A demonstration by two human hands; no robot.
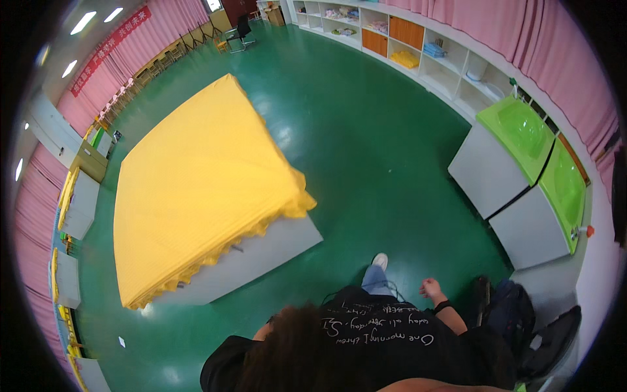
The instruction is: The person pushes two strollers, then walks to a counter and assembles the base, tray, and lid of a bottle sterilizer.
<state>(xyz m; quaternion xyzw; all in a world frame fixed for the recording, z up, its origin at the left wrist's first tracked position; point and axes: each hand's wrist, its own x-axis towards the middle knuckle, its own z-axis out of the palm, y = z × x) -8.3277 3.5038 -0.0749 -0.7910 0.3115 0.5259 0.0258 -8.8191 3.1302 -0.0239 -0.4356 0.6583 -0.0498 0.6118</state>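
Observation:
My right hand [430,288] hangs beside my body over the green floor, with a dark band at the wrist. Its fingers look loosely curled in, and I see nothing held in them. Of my left arm only a bit of skin shows past the black shirt; my left hand is hidden. Ahead and to the left stands a large grey-sided table [264,255], covered by a yellow cloth [196,176] with a ruffled edge. The cloth hangs over the near side and bunches at the near right corner. Neither the table nor the cloth is touched by my right hand.
Two grey cabinets with green basins [522,130] stand along the right wall. Dark bags [513,307] lie close to my right side. White shelves [450,59] hold folded cloths. A black chair [240,31] stands far back; yellow-topped units [78,202] line the left.

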